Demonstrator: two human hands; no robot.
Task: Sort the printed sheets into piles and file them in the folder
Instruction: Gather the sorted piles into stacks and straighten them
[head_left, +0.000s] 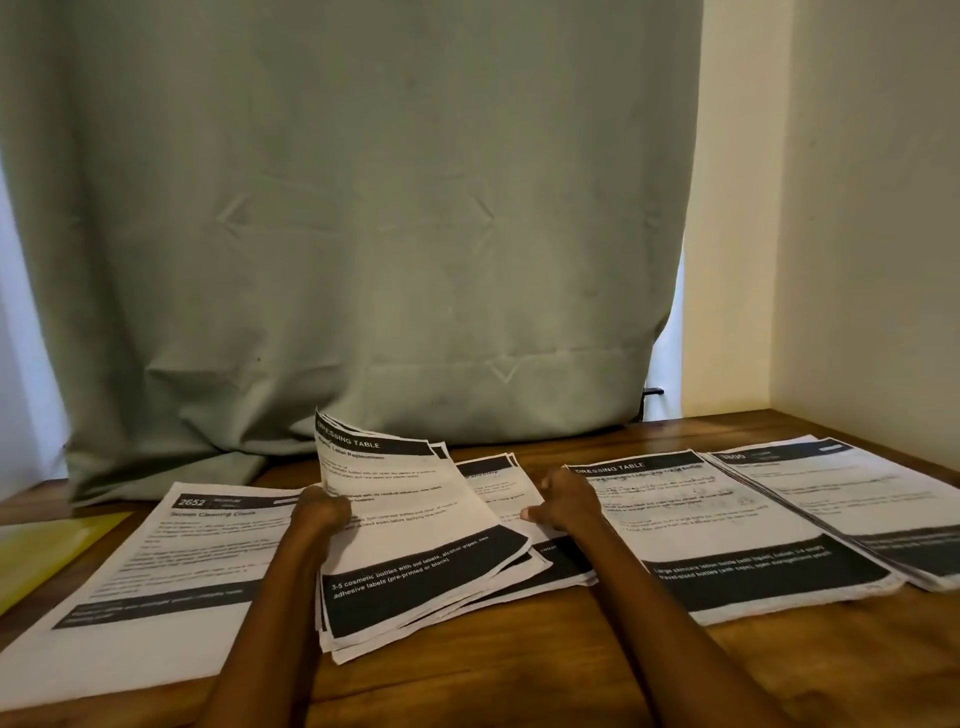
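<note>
Right now I see my left hand gripping the left edge of a small bundle of printed sheets, fingers curled round it so the top of the bundle lifts off the worktop and bends toward the curtain; its lower end rests on the wood. My right hand sits just to the right, fingers curled onto the sheets of the centre pile that lies under and behind the raised bundle; I cannot tell whether it pinches a sheet or only presses on it. To the left lies a pile headed "2652", flat. To the right lie two more piles, a "Dressing Table" one and, overlapping its right edge, the far-right pile. A yellow folder rests at the left edge of the worktop, just beside the "2652" pile.
</note>
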